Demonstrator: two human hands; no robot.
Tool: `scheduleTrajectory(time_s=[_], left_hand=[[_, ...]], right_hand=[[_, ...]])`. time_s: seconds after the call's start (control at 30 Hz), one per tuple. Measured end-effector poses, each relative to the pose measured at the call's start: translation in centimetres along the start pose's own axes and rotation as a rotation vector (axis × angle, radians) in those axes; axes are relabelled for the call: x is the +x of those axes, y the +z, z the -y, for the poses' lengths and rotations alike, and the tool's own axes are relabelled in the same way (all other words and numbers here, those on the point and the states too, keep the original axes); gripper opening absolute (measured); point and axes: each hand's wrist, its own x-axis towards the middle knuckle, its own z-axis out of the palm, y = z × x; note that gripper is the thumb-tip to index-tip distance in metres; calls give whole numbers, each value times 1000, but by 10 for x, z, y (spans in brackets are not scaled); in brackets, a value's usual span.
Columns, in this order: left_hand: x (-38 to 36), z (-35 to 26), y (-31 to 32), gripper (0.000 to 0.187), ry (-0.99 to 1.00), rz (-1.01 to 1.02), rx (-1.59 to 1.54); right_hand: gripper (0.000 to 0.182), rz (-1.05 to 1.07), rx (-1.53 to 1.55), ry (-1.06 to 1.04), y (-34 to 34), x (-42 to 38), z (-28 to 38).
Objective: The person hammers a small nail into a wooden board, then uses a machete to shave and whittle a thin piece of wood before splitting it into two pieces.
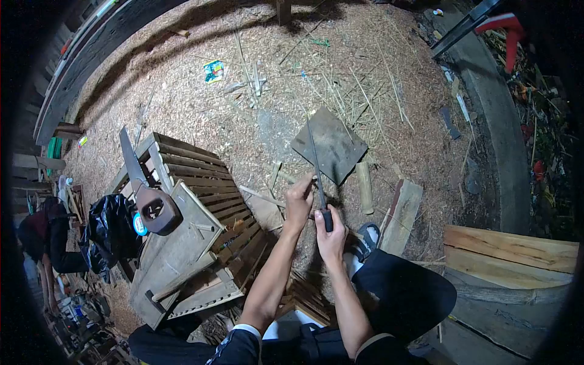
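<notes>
In the head view, my right hand (330, 232) is closed round the black handle of a long, thin-bladed knife (316, 159). Its narrow dark blade points away from me, over a square dark board (331, 143) on the ground. My left hand (298, 198) is closed just left of the blade. A thin wooden stick (260, 194) runs into this hand from the left; the fingers hide part of it. To the left stands a slatted wooden crate (201, 176), with a handsaw (146, 198) and a wooden-handled hammer (185, 278) lying on top.
Wood shavings and thin strips cover the ground. A short bamboo piece (365, 187) and a plank offcut (403, 216) lie to the right, near stacked boards (511, 255). A black plastic bag (109, 234) and another person (52, 237) are at left.
</notes>
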Motion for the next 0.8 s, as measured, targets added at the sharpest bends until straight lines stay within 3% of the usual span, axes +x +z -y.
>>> scheduleTrajectory(time_s=[0.1,0.23,0.33,0.53,0.8], left_hand=[[1,-5,-3,52,-37,6,-3],[-1,0,-4,53,-48,40,-68],[0,-5,-6,50,-47,6,-168],[7,-14,-18,44,78,-107,-41],[18,-4,-32,37,-54,-192,-53]], right_hand=[[50,-4,-23,-51,0,1,2],[55,10,29,58,-4,0,8],[53,-26,-14,-18,2,1,-3],[48,-30,-31,-120,16,2,-9],[47,77,-59,-83,35,14,3]])
